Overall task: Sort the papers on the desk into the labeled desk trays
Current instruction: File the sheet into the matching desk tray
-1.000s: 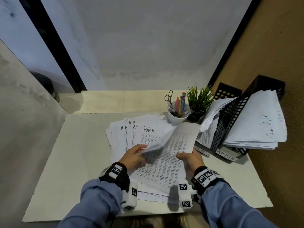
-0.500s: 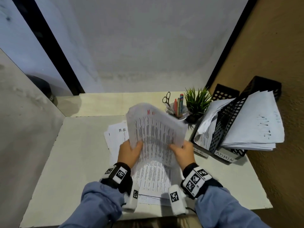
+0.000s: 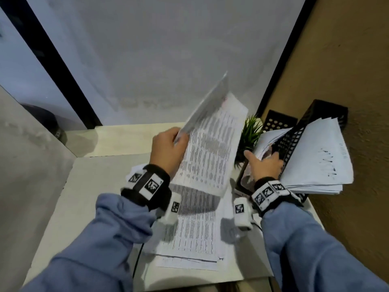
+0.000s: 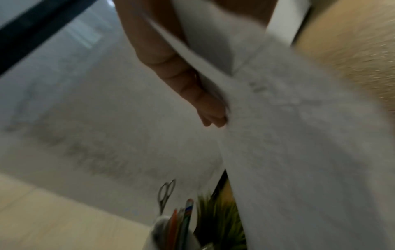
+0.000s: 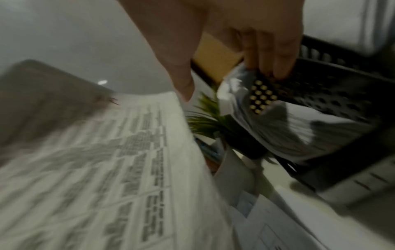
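Item: printed sheets (image 3: 212,144), clamped in left hand (image 3: 168,150) fingers, raised above bench (image 3: 101,186). Right hand (image 3: 264,165) fingers spread, parting tray (image 3: 292,142) papers. Advice: widen gap ahead of fingertips, slide sheets in edge-first.

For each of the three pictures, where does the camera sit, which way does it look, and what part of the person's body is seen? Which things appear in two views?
Head: above, looking down at the desk; both sleeves, left hand holding sheets, right hand at the black trays.
Left wrist: under the left hand, looking along its fingers toward the wall; its grip on the sheets.
Right wrist: under the right hand, looking toward the trays; fingers on the mesh.
Shared: the green plant and the sheets appear in all three.
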`<state>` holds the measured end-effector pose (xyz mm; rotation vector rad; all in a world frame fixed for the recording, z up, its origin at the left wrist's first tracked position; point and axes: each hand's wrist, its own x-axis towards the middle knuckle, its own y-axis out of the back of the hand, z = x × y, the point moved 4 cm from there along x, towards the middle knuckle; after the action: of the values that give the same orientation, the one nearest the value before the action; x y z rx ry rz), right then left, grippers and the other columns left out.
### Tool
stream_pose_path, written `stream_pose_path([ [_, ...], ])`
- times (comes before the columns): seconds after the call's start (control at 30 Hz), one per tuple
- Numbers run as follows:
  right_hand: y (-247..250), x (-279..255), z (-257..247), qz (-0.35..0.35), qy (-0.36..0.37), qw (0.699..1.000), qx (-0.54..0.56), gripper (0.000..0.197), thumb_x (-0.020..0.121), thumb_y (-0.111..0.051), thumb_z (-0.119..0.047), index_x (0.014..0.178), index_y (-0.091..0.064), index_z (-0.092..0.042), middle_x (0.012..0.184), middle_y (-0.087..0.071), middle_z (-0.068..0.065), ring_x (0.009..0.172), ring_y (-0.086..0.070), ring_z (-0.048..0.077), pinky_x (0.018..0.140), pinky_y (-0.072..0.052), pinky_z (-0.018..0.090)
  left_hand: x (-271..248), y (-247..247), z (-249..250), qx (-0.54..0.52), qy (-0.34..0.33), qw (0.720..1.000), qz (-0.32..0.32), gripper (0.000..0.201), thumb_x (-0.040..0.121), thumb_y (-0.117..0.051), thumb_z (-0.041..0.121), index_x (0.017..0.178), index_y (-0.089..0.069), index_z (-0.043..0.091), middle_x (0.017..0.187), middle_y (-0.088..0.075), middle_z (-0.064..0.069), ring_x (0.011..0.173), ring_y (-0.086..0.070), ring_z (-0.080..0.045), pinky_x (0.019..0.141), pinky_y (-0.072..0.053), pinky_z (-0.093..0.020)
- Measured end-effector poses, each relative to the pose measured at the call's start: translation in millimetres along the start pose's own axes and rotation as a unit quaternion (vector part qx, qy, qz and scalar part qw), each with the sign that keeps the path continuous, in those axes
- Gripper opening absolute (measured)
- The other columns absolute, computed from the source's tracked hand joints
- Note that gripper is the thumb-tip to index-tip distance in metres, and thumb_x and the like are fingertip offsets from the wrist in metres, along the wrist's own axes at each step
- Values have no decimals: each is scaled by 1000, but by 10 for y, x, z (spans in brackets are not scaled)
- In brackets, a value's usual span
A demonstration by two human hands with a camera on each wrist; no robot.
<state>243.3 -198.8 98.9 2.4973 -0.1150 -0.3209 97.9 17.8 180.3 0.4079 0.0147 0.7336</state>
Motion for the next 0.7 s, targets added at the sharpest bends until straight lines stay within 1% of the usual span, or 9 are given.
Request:
stream_pose_path([
  [0.07,-104,186,224,-77,-125,989,25,88,72,-76,-35,139,-34,4,133,-48,21,118,-51,34,97,-44,42,108,-141,214,2,-19,999,-29,31,89,-52,14,58,-51,15,52,-41,1,43,-36,-13,39,-32,-21],
  [0.13,-135,280,356,-125,-150,980,42,58,76,-71,-18,125,-51,6,110,-60,16,93,-58,28,79,-47,33,184,-284,370,24,-42,998,-43,28,87,-52,12,59,-52,11,51,-43,-1,43,-38,-15,40,-35,-24],
  [0.2,-64,335,377,-122,-103,985,69,20,81,-57,-3,101,-60,0,92,-57,12,84,-54,25,69,-45,30,230,-463,532,82,-78,992,-58,32,87,-52,13,56,-48,16,50,-45,1,43,-41,-16,44,-38,-26],
  [0.23,-9,346,354,-113,-68,987,87,12,82,-51,1,90,-61,0,88,-57,12,83,-54,25,66,-44,29,247,-555,607,116,-98,986,-68,31,88,-52,13,57,-50,17,51,-47,2,45,-44,-16,48,-41,-27],
  [0.33,179,275,221,-115,26,990,76,18,82,-43,4,70,-51,-8,74,-54,8,78,-51,22,64,-41,27,307,-850,744,207,-146,963,-88,21,91,-48,14,76,-63,11,64,-57,-3,60,-51,-21,60,-44,-30],
  [0.43,383,222,82,-104,102,989,17,18,84,-44,3,74,-48,-12,68,-48,3,74,-46,21,65,-35,27,312,-1154,818,258,-179,942,-119,21,92,-44,13,94,-64,6,81,-66,-11,75,-60,-28,72,-50,-34],
  [0.53,505,192,-49,-101,153,983,-26,24,82,-46,0,101,-59,-7,91,-61,16,86,-55,30,72,-39,30,298,-1461,857,300,-205,920,-147,19,92,-43,9,97,-61,5,91,-66,-17,86,-62,-35,76,-50,-38],
  [0.6,555,175,-125,-100,163,980,-48,40,82,-47,-2,120,-56,-8,104,-63,19,96,-58,35,76,-42,33,305,-1640,867,302,-196,920,-157,21,91,-45,9,100,-63,4,95,-67,-18,91,-62,-37,78,-50,-40],
  [0.7,604,156,-239,-89,192,974,-82,51,83,-46,-5,132,-50,-17,104,-64,19,98,-58,37,75,-43,31,343,-1853,846,279,-154,934,-164,22,90,-47,11,100,-66,5,95,-68,-18,91,-62,-36,76,-47,-36],
])
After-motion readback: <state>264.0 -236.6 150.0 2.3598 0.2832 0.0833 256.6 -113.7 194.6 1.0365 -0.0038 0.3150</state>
